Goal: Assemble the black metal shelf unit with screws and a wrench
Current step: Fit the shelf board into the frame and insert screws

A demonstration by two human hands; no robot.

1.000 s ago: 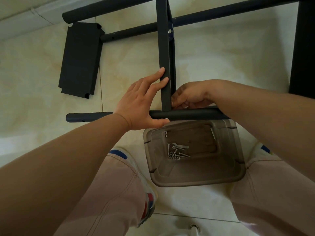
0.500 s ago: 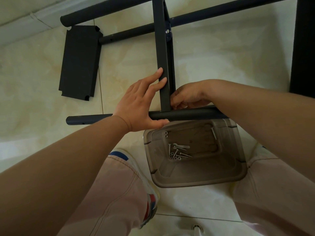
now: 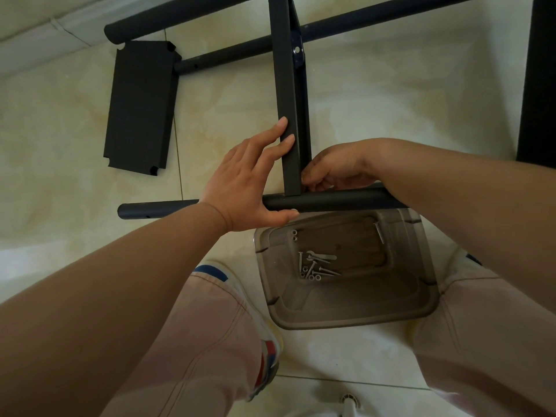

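Two hands work at the middle of the frame, where a flat black crossbar (image 3: 287, 94) running up the picture meets a round black tube (image 3: 328, 201) lying across it; the left hand (image 3: 245, 188) is spread, its straight fingers pressed against the left face of the crossbar and its thumb lying along the near side of the tube; the right hand (image 3: 334, 171) sits just right of the joint with its fingers curled in at the corner, and whether they pinch a screw there I cannot tell, since the fingertips are hidden behind the bar. Higher up, the crossbar carries a bracket with a silver screw head (image 3: 297, 49), where it crosses a second round tube (image 3: 228, 55); a third tube (image 3: 180, 16) lies above that, toward the upper left of the frame. A loose black shelf panel (image 3: 140, 106) lies flat on the tiled floor (image 3: 391, 100) in the upper left, its top right corner just beside the end of the second tube; a tall black panel (image 3: 538, 76) stands along the right edge. Below the joint, in the lower centre, a clear plastic bin (image 3: 355, 311) rests on the floor between the person's knees; inside it lie a small wrench (image 3: 321, 256), a cluster of screws (image 3: 313, 270) with washers, two nuts (image 3: 294, 235) near its upper left corner and a single screw (image 3: 379, 232) toward its upper right.
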